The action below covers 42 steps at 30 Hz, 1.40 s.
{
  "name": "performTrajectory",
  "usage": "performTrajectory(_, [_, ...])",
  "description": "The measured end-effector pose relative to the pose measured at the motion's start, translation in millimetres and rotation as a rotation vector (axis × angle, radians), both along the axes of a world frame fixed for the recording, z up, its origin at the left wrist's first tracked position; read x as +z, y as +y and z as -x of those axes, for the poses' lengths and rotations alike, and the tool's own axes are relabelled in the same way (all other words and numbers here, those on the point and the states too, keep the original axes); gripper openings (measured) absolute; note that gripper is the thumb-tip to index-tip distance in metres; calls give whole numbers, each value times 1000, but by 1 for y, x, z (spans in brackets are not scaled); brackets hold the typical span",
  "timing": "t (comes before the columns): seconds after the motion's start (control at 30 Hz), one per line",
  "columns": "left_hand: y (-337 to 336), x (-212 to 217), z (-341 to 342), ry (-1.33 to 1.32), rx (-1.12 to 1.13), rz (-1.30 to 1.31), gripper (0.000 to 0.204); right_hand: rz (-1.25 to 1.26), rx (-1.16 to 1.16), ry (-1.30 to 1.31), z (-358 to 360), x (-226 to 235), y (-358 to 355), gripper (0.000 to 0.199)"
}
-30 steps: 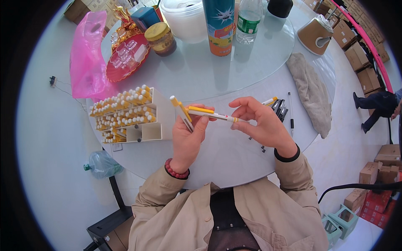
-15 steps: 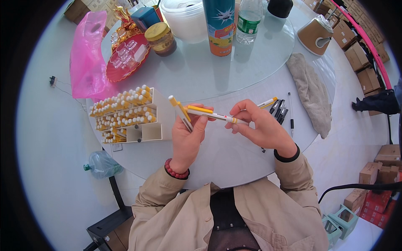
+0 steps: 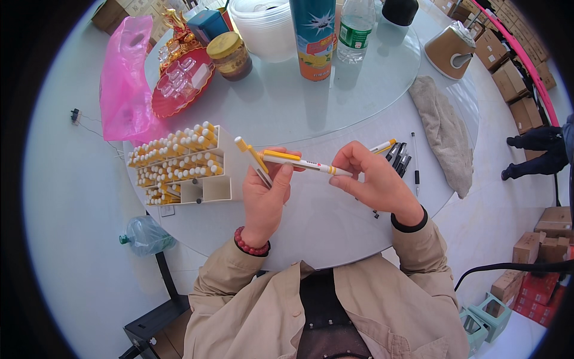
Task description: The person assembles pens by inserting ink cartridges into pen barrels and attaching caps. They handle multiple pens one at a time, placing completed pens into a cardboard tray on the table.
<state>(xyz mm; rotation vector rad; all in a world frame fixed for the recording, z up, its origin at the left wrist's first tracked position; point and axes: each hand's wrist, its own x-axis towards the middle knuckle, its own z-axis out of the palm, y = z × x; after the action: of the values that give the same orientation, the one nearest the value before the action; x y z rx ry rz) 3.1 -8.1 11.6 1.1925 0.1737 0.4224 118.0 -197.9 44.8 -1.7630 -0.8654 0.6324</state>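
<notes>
A white pen with a yellow clip lies crosswise between my two hands. My left hand, a red bead bracelet at its wrist, is closed on the pen's clip end. It also grips a second yellow-and-white pen that slants up to the left. The fingertips of my right hand pinch the narrow end of the crosswise pen. Left of my hands stands a white compartment box full of yellow pens with white ends. Another yellow-and-white pen and several black pens lie beyond my right hand.
A grey cloth and a thin clear pen are at the right. Farther back on the glass turntable stand a jar, a spray can and a bottle. A pink bag hangs at the left.
The crosswise pen has shifted slightly, and my right fingers now pinch nearer its narrow end. The slanted pen has tipped a little left. Far right, a person's legs show more.
</notes>
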Motion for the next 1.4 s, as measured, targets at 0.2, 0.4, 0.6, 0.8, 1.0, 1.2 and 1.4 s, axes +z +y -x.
performTrajectory(0.2, [1, 0, 0, 2, 8, -3, 25, 21, 80, 29, -2, -2, 1, 26])
performTrajectory(0.4, [0, 2, 0, 13, 10, -1, 24, 61, -4, -127, -1, -1, 0, 21])
performTrajectory(0.6, [0, 3, -1, 28, 33, 6, 24, 64, 66, -100, -1, 1, 0, 19])
performTrajectory(0.8, [-1, 3, -1, 34, 24, -3, 24, 62, 10, -158, -2, -2, 1, 19])
performTrajectory(1.0, [-1, 4, -1, 40, 39, 5, 24, -68, 22, -173, 1, -4, 3, 19])
performTrajectory(1.2, [0, 2, -1, 38, 21, -4, 24, 64, 27, -136, -2, -4, 1, 21])
performTrajectory(1.4, [1, -1, 0, 15, 14, 6, 24, -141, -43, -278, 3, -7, 6, 19])
